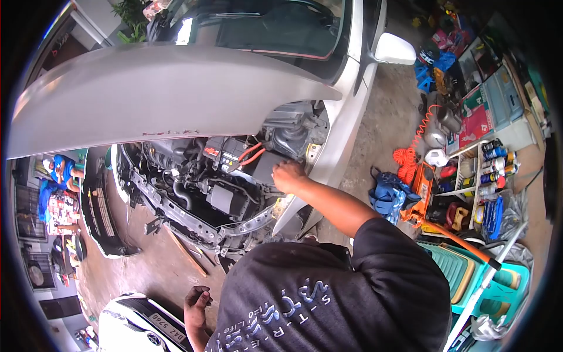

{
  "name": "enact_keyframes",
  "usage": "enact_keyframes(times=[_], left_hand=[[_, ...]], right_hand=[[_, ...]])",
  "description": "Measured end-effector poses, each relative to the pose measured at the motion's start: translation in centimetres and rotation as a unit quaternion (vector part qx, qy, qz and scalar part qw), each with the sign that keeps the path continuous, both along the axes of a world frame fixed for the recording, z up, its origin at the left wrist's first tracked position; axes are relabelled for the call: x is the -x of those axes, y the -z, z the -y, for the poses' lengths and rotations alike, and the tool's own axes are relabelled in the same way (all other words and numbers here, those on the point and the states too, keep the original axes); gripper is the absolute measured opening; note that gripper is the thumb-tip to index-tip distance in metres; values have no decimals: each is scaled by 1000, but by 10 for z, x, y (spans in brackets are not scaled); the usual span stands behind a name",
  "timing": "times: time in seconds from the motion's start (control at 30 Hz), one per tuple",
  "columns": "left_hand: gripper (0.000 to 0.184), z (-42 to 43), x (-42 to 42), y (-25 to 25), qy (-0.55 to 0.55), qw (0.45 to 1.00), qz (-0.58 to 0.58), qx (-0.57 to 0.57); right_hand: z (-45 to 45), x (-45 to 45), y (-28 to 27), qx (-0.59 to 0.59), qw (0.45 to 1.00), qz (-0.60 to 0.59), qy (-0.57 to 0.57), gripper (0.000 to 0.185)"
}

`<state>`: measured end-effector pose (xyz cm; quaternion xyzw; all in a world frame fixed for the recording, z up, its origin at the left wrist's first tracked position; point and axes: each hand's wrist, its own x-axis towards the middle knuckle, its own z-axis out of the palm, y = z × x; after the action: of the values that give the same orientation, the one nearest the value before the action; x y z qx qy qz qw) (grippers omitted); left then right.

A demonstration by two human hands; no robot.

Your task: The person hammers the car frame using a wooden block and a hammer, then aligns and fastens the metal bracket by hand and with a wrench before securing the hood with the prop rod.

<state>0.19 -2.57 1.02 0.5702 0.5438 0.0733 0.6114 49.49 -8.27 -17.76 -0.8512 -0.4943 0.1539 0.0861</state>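
My right hand [287, 176] reaches into the open engine bay of a white car, over a dark grey box [263, 167] near the fender [343, 146]. Its fingers are closed; what they hold, if anything, is hidden. Left of that hand sit a battery [221, 148] and a red-orange cable [251, 156]. A grey-topped black housing [230, 199] lies nearer the front. My left hand [197, 300] hangs low beside my body, away from the engine bay. Its fingers are curled together, and I cannot make out anything in them.
The raised hood [164, 94] overhangs the engine. A detached bumper [99, 217] and a wooden stick [186, 252] lie on the floor. On the right are an orange floor jack [421, 190], a coiled orange hose [406, 161], a bottle rack [469, 182] and green stools [448, 267]. Another person [60, 170] is at far left.
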Motion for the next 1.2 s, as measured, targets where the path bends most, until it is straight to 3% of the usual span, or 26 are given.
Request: enact_keyframes(times=[0.07,0.2,0.5,0.6,0.67,0.87,1.2], left_hand=[[21,0,-3,-1,6,1000,-2,2],[24,3,-6,4,15,1000,2,16],[24,1,-16,0,32,999,-8,18],[23,-2,-13,2,36,999,-12,11],[22,-1,-14,-3,36,999,-13,6],[21,-3,-14,0,31,999,-18,20],[19,-14,-19,-4,24,999,-14,16]], right_hand=[[3,-2,29,26,1000,3,-17,35],[20,0,4,123,989,9,-77,38],[13,-8,-4,184,963,-5,-196,38],[14,-23,-1,147,955,30,-254,38],[18,-23,19,140,962,24,-232,38],[27,-2,-1,152,963,61,-216,38],[19,-4,-5,166,966,2,-197,38]])
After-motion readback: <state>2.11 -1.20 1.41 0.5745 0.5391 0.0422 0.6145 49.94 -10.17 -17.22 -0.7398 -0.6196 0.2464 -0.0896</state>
